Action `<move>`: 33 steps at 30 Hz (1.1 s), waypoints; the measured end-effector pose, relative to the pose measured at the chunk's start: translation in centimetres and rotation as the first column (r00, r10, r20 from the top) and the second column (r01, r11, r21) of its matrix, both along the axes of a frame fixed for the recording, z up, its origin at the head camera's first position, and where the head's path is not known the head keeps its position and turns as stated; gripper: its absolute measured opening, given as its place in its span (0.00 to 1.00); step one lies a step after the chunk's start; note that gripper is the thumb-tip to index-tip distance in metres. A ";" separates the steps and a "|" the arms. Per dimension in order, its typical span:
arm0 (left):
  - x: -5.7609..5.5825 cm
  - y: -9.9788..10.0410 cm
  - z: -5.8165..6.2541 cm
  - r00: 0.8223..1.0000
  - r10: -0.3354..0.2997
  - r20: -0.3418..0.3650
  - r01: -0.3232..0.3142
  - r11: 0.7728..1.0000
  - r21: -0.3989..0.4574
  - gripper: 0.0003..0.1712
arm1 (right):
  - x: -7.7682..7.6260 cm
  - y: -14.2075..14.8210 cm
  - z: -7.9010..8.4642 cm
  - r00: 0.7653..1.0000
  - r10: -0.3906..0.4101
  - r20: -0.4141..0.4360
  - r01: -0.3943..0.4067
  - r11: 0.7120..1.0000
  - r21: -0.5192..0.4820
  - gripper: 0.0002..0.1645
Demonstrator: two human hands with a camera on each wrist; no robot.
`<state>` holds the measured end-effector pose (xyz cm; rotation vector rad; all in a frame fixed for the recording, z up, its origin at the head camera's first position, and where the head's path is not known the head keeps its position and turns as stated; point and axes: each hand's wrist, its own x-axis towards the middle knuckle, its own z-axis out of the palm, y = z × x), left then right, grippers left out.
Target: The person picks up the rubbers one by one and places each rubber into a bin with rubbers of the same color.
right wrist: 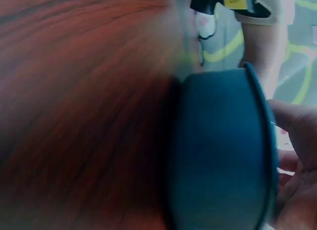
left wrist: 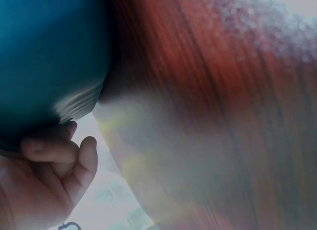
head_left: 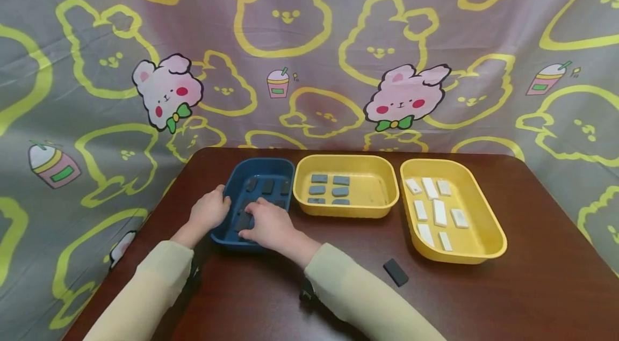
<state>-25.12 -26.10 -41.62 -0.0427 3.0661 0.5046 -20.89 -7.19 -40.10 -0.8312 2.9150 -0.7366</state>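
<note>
A blue plastic tray (head_left: 231, 177) with several dark rectangular tiles in it stands at the left of the table. My left hand (head_left: 211, 209) grips its left rim; the left wrist view shows curled fingers (left wrist: 54, 149) at the tray's outer wall (left wrist: 54, 56). Over the tray's near end, my right hand (head_left: 271, 223) pinches a dark tile (head_left: 243, 221) between thumb and fingers. Behind the hand, more dark tiles (head_left: 267, 186) lie in a row, and others are partly covered by it. In the right wrist view the tray wall (right wrist: 220, 150) hides the fingertips.
A yellow tray (head_left: 346, 213) with grey tiles (head_left: 340, 191) stands beside the blue one. Farther right is another yellow tray (head_left: 476, 212) holding several white tiles (head_left: 439, 213). One loose black tile (head_left: 396, 272) lies on the brown table (head_left: 348, 298). A patterned curtain (head_left: 314, 72) hangs behind.
</note>
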 end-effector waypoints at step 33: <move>0.0 0.1 0.2 1.000 0.008 -0.012 -0.008 0.999 0.039 0.22 | -2.2 -4.0 -1.8 0.970 0.028 0.241 -0.067 0.986 0.154 0.17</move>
